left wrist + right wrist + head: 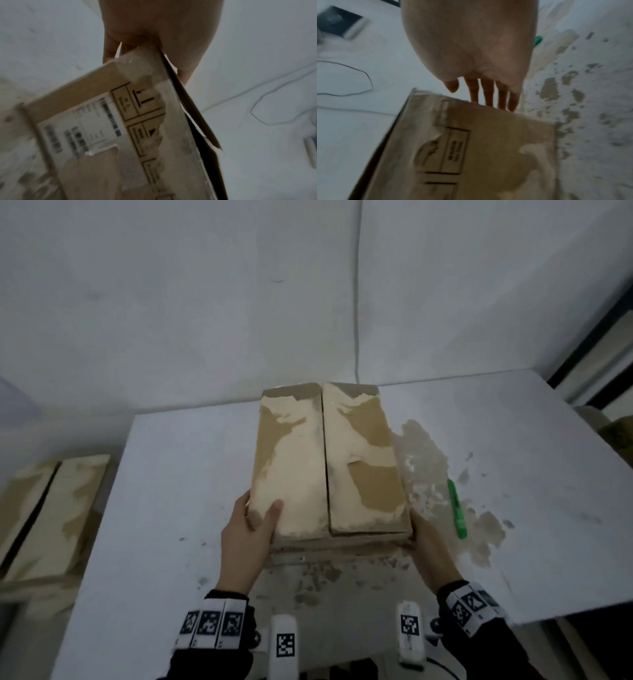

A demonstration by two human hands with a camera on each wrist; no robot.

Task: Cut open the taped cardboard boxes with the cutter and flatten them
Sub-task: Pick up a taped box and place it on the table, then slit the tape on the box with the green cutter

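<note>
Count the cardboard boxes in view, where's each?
2. One cardboard box sits on the white table, held at its near corners by the left hand and right hand. A second box lies off the table's left edge. Others may be out of frame.

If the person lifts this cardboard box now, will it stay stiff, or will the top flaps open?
The cardboard box probably feels light: the left hand and right hand hold only its near corners. Its top flaps look parted along the middle, so they may swing open. Its torn, rough surface should not be slippery.

Brown cardboard box (flaps split along the middle) on table; green cutter beside it.
</note>
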